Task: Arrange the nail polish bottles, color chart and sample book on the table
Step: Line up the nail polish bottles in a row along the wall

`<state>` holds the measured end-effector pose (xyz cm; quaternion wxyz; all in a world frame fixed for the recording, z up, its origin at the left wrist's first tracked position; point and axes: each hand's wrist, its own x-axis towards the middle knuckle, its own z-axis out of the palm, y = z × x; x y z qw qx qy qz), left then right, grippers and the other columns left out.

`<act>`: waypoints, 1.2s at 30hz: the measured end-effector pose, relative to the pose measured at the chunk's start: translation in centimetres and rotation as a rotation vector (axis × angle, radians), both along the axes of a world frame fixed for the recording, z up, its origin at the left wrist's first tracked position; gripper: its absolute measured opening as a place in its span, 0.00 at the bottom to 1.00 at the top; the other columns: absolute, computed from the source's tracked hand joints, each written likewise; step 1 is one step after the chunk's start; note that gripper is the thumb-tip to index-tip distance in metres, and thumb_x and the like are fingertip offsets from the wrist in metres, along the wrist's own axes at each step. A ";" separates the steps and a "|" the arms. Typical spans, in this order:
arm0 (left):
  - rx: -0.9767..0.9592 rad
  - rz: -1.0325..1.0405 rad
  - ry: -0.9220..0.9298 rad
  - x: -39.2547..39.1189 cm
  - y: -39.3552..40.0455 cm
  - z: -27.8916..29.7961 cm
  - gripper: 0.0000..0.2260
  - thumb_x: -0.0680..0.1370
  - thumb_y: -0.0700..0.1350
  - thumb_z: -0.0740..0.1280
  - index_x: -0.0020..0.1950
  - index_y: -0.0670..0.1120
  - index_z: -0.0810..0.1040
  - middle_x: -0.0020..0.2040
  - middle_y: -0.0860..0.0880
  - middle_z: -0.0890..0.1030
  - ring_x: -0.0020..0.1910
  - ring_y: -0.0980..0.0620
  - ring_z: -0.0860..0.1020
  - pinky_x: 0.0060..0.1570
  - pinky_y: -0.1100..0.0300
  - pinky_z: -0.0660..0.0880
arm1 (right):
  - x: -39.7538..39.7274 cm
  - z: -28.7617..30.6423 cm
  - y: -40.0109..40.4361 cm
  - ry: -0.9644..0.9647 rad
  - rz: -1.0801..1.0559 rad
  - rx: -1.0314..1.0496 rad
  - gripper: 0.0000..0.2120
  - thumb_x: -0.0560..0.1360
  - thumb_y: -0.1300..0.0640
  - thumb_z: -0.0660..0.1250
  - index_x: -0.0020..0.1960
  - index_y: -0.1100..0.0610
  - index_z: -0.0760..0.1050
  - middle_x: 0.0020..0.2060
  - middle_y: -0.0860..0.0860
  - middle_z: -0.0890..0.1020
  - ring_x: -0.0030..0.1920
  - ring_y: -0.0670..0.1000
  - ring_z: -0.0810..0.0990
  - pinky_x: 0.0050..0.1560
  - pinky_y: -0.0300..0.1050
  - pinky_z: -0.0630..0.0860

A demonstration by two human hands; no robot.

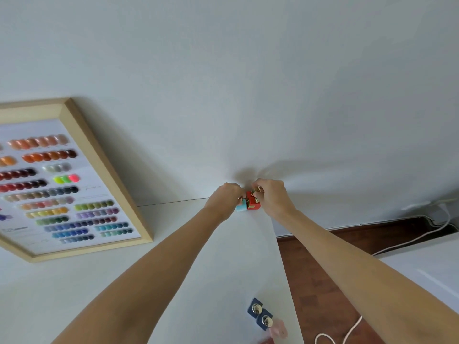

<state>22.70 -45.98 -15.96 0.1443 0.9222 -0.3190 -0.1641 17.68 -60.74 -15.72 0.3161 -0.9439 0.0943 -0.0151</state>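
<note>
At the table's far right corner, against the wall, my left hand (224, 198) grips a light blue nail polish bottle (241, 206). Beside it, touching, stands a red nail polish bottle (252, 203) with a gold cap, and my right hand (272, 196) is closed on that cap. Both bottles rest on the white table (198, 281). A wood-framed color chart (59, 184) with rows of colored swatches leans against the wall at the left. Two dark blue bottles (260, 314) with gold caps stand near the table's front right, with a pink bottle (279, 328) next to them. No sample book is visible.
The table's right edge (285, 269) drops to a brown wooden floor (323, 281). White cables (409, 242) run along the floor and the baseboard at right. Another white surface (427, 264) lies at the far right.
</note>
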 end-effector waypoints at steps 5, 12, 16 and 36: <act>-0.051 0.022 0.008 0.1 -0.4 -0.4 0.13 0.78 0.35 0.63 0.60 0.43 0.79 0.55 0.43 0.80 0.52 0.41 0.79 0.54 0.47 0.76 | 0.0 -0.5 -0.1 -0.018 0.013 0.047 0.11 0.73 0.67 0.65 0.53 0.59 0.80 0.47 0.57 0.84 0.47 0.56 0.80 0.47 0.41 0.74; -0.315 0.200 -0.014 -1.3 0.1 -2.2 0.21 0.75 0.36 0.67 0.67 0.48 0.72 0.63 0.48 0.76 0.55 0.45 0.79 0.53 0.50 0.77 | -0.8 -1.7 -0.2 -0.086 -0.042 0.084 0.22 0.70 0.71 0.65 0.60 0.54 0.74 0.51 0.56 0.80 0.47 0.54 0.80 0.48 0.42 0.76; -0.406 0.429 0.021 -2.2 0.6 -4.0 0.24 0.72 0.40 0.73 0.65 0.48 0.69 0.62 0.49 0.73 0.52 0.50 0.79 0.48 0.56 0.78 | -1.1 -3.2 -0.3 -0.022 -0.157 0.091 0.25 0.70 0.71 0.67 0.65 0.57 0.69 0.55 0.57 0.75 0.48 0.56 0.79 0.52 0.47 0.78; -0.398 0.672 0.274 -1.1 -1.9 -6.9 0.09 0.73 0.37 0.71 0.53 0.40 0.82 0.50 0.44 0.85 0.52 0.45 0.82 0.55 0.52 0.79 | 0.4 -5.8 0.0 0.074 -0.192 0.148 0.06 0.73 0.66 0.67 0.47 0.63 0.82 0.42 0.57 0.85 0.41 0.53 0.80 0.46 0.42 0.74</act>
